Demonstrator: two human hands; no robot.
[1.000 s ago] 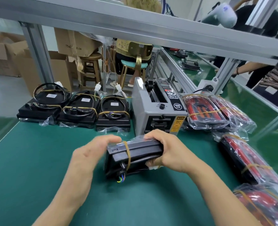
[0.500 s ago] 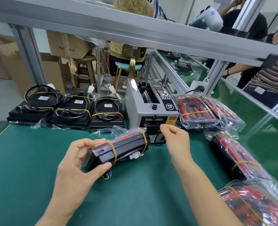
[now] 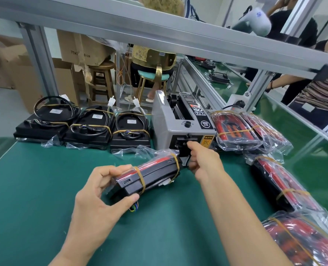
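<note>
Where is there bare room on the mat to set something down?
Bare mat left of the left hand and its bagged unit, in front of the black units, and along the near edge. Crowded: right side, with red bagged units, and by the tape dispenser.

Black-and-red unit (image 3: 155,170), clear-bagged, rubber-banded, tilted, before grey tape dispenser (image 3: 167,127)

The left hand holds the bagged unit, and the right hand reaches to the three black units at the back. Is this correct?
Not quite. In the head view the left hand does hold the bagged unit, but the right hand reaches to the front slot of the grey machine.
</note>
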